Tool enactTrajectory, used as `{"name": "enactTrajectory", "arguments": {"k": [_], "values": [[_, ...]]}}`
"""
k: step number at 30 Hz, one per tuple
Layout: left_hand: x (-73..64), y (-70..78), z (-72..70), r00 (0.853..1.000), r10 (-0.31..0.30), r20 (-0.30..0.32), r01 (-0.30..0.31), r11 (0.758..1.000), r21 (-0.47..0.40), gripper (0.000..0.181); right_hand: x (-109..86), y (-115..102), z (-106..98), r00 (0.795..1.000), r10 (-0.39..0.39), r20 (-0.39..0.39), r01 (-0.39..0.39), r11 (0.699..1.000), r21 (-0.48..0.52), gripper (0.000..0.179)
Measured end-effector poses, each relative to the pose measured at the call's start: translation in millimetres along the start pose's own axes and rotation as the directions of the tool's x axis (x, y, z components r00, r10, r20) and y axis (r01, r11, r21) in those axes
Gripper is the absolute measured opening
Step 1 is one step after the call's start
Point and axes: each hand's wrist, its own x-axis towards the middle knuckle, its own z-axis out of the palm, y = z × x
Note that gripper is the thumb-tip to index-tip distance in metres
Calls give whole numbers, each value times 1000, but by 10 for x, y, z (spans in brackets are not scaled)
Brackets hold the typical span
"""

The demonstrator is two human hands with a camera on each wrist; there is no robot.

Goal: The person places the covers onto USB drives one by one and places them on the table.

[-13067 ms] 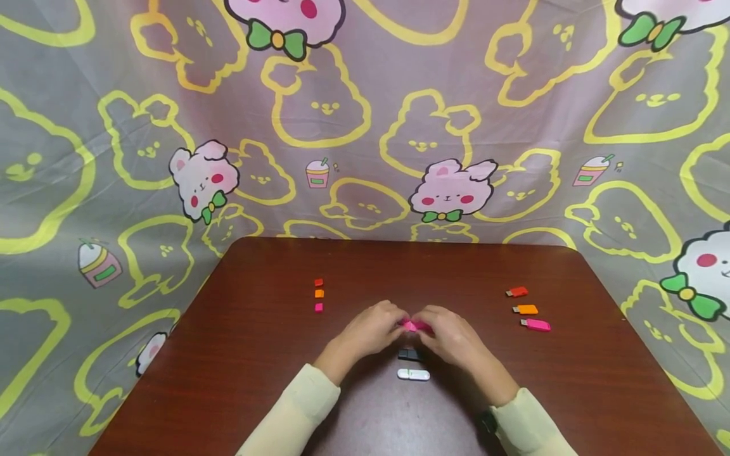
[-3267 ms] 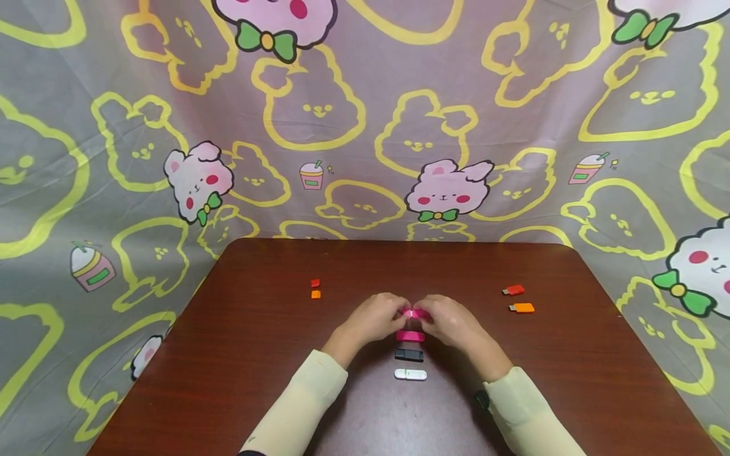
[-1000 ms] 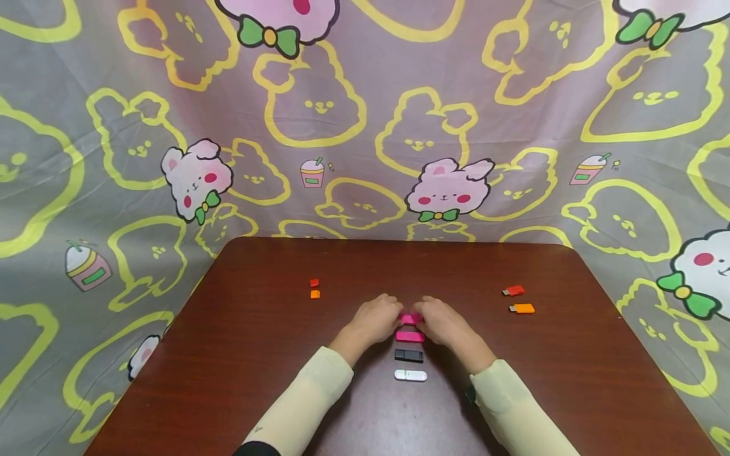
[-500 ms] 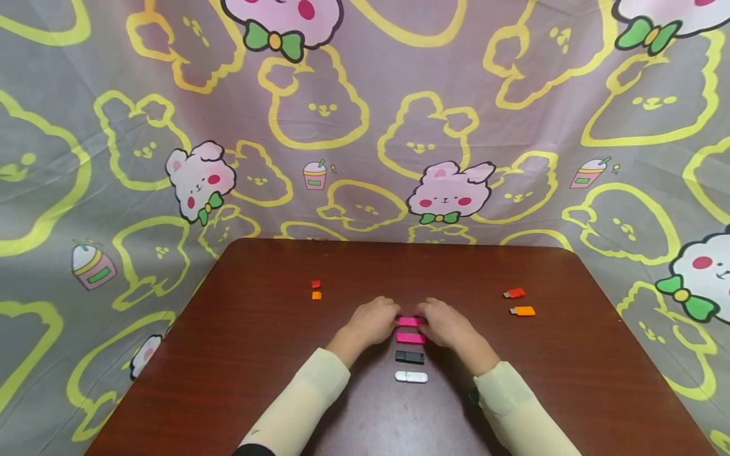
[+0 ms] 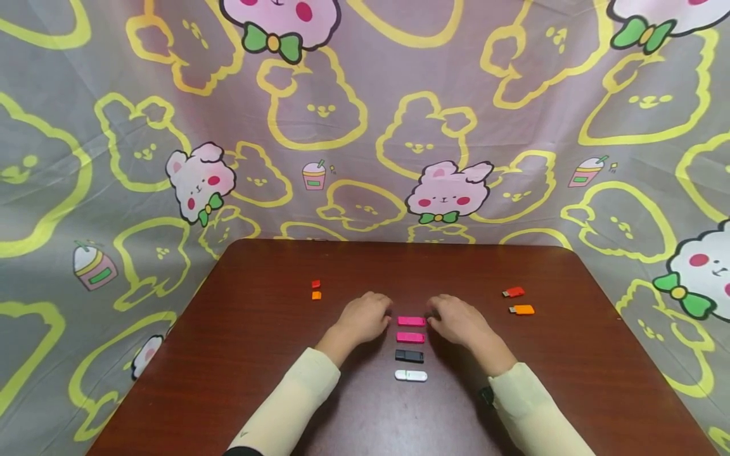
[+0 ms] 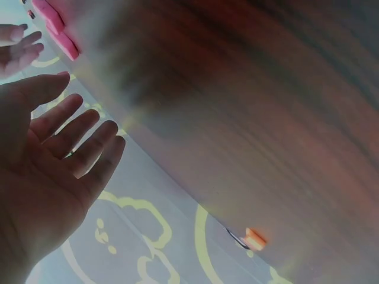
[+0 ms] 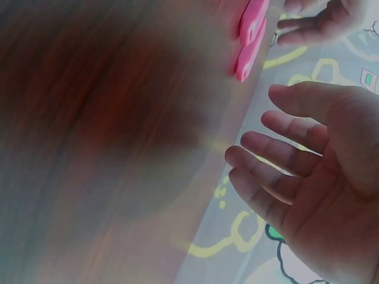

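Two pink USB sticks lie in the middle of the table, the far pink USB stick (image 5: pixel 411 321) just behind the near pink USB stick (image 5: pixel 410 337). In front of them come a black USB stick (image 5: pixel 409 356) and a white USB stick (image 5: pixel 410 375), all four roughly parallel. My left hand (image 5: pixel 363 318) is just left of the far pink stick, apart from it, its fingers relaxed and holding nothing. On the other side my right hand (image 5: pixel 458 321) hovers close to the same stick's right end, also without anything in its loose fingers.
To the left lie a red cap (image 5: pixel 316 284) and an orange cap (image 5: pixel 316 296). On the right are an uncapped red USB stick (image 5: pixel 514 292) and an uncapped orange USB stick (image 5: pixel 521 310). A patterned cloth (image 5: pixel 365 209) hangs behind the brown table (image 5: pixel 256 361).
The pink cap and uncapped pink stick from the sides have been joined and laid down behind the other pink stick. Both hands have just let go and moved apart sideways.
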Motion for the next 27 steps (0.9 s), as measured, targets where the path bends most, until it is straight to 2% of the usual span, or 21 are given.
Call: {"name": "enactTrajectory", "arguments": {"k": [15,21,27], "values": [[-151,-271,-35,999,0,-36,0,1000,11,33,-166,293,-84,999,47,11,-47,999,12,34],[-221,-351,-56,999,-10,-32,10,1000,0,39,-204,358,-113,999,47,12,-47,999,9,39],[-277,-454,-68,999,-21,-39,21,1000,11,40,-250,447,-102,1000,17,-26,-17,1000,3,39]]}}
